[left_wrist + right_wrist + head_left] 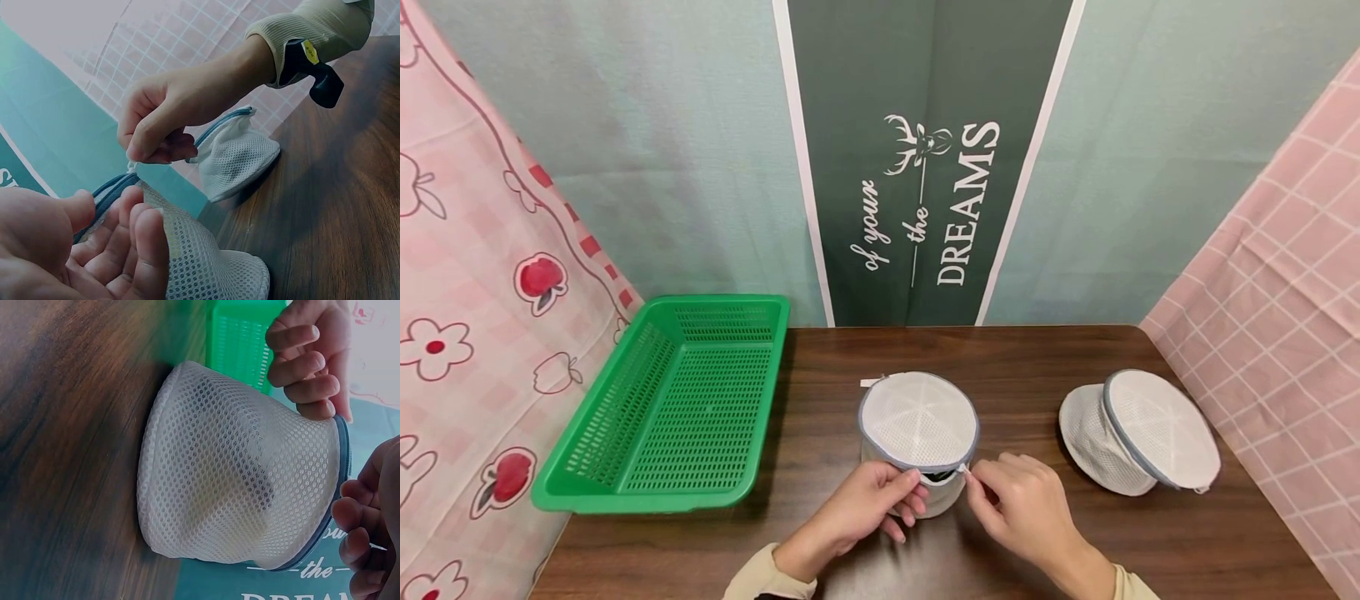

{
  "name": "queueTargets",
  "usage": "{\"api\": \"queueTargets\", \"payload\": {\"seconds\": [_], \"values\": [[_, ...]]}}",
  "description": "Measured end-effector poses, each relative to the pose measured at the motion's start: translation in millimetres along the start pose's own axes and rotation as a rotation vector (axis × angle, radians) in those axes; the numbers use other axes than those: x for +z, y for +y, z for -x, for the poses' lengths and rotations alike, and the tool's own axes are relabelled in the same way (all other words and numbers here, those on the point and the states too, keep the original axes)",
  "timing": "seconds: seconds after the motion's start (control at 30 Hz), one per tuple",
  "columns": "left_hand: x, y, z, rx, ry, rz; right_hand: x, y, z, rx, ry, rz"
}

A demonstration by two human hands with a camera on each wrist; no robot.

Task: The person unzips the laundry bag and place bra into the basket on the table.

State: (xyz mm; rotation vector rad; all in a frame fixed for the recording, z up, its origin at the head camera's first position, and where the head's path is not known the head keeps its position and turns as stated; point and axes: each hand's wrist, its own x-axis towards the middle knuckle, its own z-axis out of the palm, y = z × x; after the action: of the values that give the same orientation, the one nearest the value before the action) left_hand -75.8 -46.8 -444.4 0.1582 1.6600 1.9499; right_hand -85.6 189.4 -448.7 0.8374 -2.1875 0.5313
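A round white mesh laundry bag [920, 421] with a grey-blue zipper rim stands on the table in front of me. My left hand [872, 502] pinches its front rim between thumb and fingers. With thumb and forefinger, my right hand [1024, 504] grips the white zipper pull [132, 167] just to the right of that spot. Between the two hands the rim gapes a little, and something dark shows inside. Through the mesh side [212, 475] in the right wrist view, dark and pale yellowish contents show faintly.
A second mesh laundry bag [1165, 429] leans on the table's right side, its round top tilted toward me. To the left lies a green plastic basket [767, 417] with perforated walls. Fabric curtains [700, 150] hang behind and on both sides of the wooden table [1015, 358].
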Motion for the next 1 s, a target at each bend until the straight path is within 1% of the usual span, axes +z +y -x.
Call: {"api": "queueTargets", "payload": {"seconds": [0.07, 0.2, 0.43, 0.53, 0.63, 0.8, 0.9, 1.0], "values": [[-1.3, -0.1, 0.1, 0.010, 0.007, 0.004, 0.4, -0.5, 0.3, -0.005, 0.001, -0.008], [-2.3, -2.9, 0.1, 0.011, 0.010, 0.015, 3.1, -3.0, 1.7, -0.027, 0.000, -0.028], [2.1, -4.9, 1.4, -0.048, -0.042, 0.005, 6.2, -7.4, 2.5, -0.051, 0.004, -0.048], [4.1, -4.6, 1.1, -0.055, -0.055, -0.003, 6.1, -7.9, 2.7, -0.050, 0.002, -0.050], [4.6, -3.8, 0.0, -0.043, -0.039, 0.009, 6.3, -8.9, 2.9, -0.052, 0.001, -0.063], [3.5, -2.3, -1.5, -0.022, 0.008, 0.021, 8.2, -11.7, 2.6, -0.064, -0.007, -0.084], [2.3, -2.1, -1.6, -0.022, 0.019, 0.014, 10.3, -13.5, 1.9, -0.081, -0.016, -0.098], [1.8, -2.2, -1.2, -0.034, 0.016, 0.009, 12.0, -15.1, 1.3, -0.092, -0.025, -0.113]]}}
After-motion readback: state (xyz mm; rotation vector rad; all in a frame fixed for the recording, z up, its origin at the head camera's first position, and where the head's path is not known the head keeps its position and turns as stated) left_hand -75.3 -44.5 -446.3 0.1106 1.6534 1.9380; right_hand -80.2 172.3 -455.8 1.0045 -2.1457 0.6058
